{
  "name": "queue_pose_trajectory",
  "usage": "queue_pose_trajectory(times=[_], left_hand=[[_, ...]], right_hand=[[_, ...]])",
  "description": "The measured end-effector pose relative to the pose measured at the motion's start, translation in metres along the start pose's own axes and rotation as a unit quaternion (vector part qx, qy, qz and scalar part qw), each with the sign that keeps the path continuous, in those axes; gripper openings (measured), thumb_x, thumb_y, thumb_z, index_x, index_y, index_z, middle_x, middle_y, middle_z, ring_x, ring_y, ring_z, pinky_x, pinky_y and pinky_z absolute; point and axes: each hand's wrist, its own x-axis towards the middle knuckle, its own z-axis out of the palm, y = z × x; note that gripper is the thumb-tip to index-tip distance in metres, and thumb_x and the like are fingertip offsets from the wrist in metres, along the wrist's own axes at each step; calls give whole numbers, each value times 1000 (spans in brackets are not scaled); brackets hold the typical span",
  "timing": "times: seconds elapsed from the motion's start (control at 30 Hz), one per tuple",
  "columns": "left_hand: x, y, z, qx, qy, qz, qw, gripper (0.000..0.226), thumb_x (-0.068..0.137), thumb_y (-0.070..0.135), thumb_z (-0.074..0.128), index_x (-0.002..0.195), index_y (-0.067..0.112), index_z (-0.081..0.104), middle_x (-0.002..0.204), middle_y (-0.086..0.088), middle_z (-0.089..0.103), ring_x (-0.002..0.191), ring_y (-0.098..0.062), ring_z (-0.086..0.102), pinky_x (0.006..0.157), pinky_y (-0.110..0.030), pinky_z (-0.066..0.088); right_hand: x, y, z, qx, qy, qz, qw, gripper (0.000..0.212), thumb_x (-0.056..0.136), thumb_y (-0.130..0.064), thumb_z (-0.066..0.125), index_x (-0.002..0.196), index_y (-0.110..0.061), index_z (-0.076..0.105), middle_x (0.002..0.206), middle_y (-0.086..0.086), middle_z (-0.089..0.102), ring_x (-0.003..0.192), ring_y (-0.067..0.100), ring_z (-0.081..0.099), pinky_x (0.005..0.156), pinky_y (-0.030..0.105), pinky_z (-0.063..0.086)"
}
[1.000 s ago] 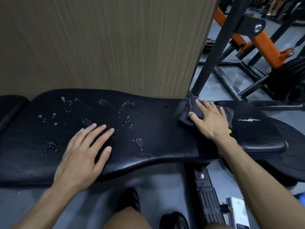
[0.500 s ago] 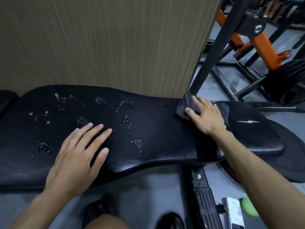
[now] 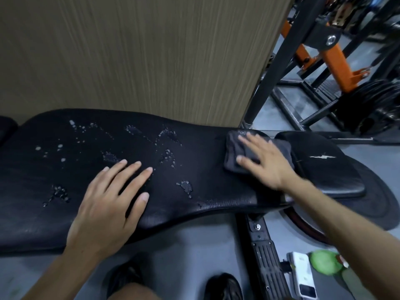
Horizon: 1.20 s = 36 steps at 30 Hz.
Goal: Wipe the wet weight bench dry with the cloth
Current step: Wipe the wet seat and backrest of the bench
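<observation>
- The long black padded leather weight bench point(image 3: 205, 187) runs across the view from left to right, in front of a tall wood-grain panel point(image 3: 140, 55)
- Beads and small puddles of water point(image 3: 168, 156) are scattered over the left and middle part of the bench top, from the far edge to near the front edge
- The folded dark grey cloth point(image 3: 234, 155) lies flat on the bench toward its right end, just beside the gap before the smaller black seat pad point(image 3: 331, 176), which has a white tear in its surface
- The right hand point(image 3: 265, 162) rests on the cloth with fingers straight and spread wide, palm down, pressing the fabric onto the leather; the fingertips reach toward the cloth's left and far edges
- The left hand point(image 3: 108, 202) lies flat on the bench near its front edge, fingers straight and slightly fanned, holding nothing; its fingertips sit just beside a cluster of droplets
- A black steel upright post point(image 3: 279, 61) rises behind the cloth, with an orange and black rack frame point(image 3: 337, 61) well behind it
- On the grey floor below lie a pair of black shoes point(image 3: 223, 286), a white rectangular device point(image 3: 303, 276) and a green round object point(image 3: 324, 263), the last one blurred
</observation>
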Motion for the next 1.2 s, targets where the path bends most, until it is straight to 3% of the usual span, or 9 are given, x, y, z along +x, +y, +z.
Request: queue_pose_trajectory(times=[0.13,0.33,0.5,0.63,0.8,0.97,1.07,1.13,1.2], left_hand=[[-2,-1,1,-6,5,-8,1000,49,101,37,41,146,21,52,150,-2,51,146,-25,39,119,-51,29],[-4,-1,-2,-20,2,2,1000,49,102,37,39,146,21,51,150,-2,51,145,-26,39,120,-49,28],[-3,0,-4,-14,-13,9,1000,49,103,38,37,147,21,51,150,-4,51,145,-28,39,120,-50,27],[-4,-2,-5,-14,-19,9,1000,49,104,39,34,148,22,50,151,-3,51,145,-27,39,120,-49,27],[-3,-3,-5,-14,-26,-4,1000,49,104,38,35,149,23,48,152,-1,49,146,-24,37,122,-46,25],[-2,-3,-4,-3,-34,-3,999,49,103,35,37,150,24,45,152,0,49,146,-24,37,121,-46,26],[-3,-5,-5,0,-34,5,999,49,104,31,35,151,23,44,153,0,48,146,-23,37,121,-46,27],[-3,-5,-5,-1,-38,3,999,49,104,31,33,152,22,42,153,0,47,146,-23,36,121,-45,27],[-4,-5,-6,-3,-38,-6,999,49,105,30,31,152,22,42,153,1,47,147,-22,36,121,-45,26]], right_hand=[[55,6,6,-35,17,93,995,91,80,-85,19,158,-38,27,168,0,20,155,20,13,125,46,3],[-63,-15,5,-5,29,-19,999,69,95,-72,28,157,-40,26,168,-8,15,156,11,4,126,40,1],[-133,-32,24,-25,70,-20,997,68,98,-64,38,158,-36,24,168,-8,15,156,16,4,126,43,1],[-114,-21,15,-48,48,-23,997,71,95,-73,31,157,-40,25,167,-10,19,156,11,7,126,44,6],[-66,-40,13,-80,29,61,994,77,91,-76,14,159,-39,18,169,-7,12,156,16,3,126,41,1],[-63,-128,41,-105,2,-128,986,76,96,-73,22,161,-32,18,169,-2,12,156,23,5,125,49,8],[-54,-163,53,-101,-23,-222,970,72,99,-68,31,160,-33,18,169,-3,13,157,21,4,126,43,1],[-42,-150,46,-60,-38,-231,970,65,100,-63,32,159,-36,22,169,-6,15,156,15,6,126,39,2],[-23,-120,34,-19,-23,-166,986,63,100,-62,30,157,-36,28,168,-7,19,155,12,11,126,43,8]])
